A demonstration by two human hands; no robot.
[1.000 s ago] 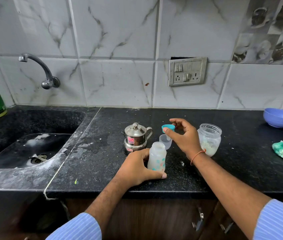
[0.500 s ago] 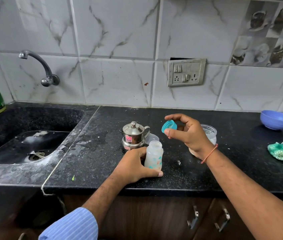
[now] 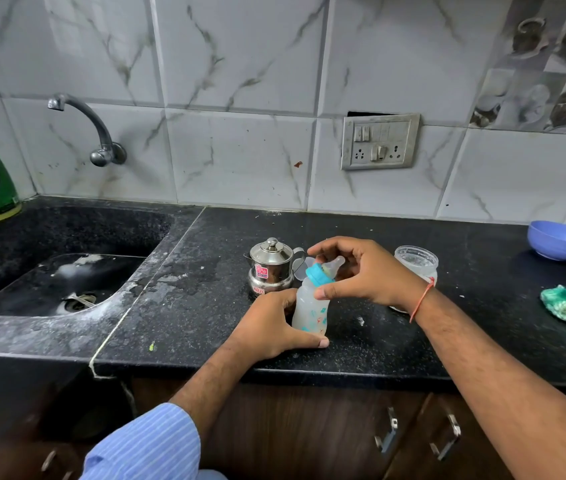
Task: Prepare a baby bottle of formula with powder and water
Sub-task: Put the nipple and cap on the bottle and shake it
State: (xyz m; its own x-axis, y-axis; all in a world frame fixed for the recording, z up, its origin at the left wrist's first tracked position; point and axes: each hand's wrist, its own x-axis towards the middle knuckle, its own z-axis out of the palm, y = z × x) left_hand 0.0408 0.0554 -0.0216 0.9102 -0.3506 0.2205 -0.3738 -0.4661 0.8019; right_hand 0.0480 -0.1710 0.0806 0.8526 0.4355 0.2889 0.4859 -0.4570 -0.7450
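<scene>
black counter (image 3: 361, 237) carries everything | steel pot (image 3: 269, 268) just behind bottle | baby bottle (image 3: 311, 308) upright near front edge | left hand (image 3: 271, 323) grips its base | right hand (image 3: 364, 271) pinches blue nipple ring (image 3: 319, 274) on bottle neck

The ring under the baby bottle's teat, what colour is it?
The plastic screw ring is bright turquoise blue, seen clearly in the head view.
</scene>
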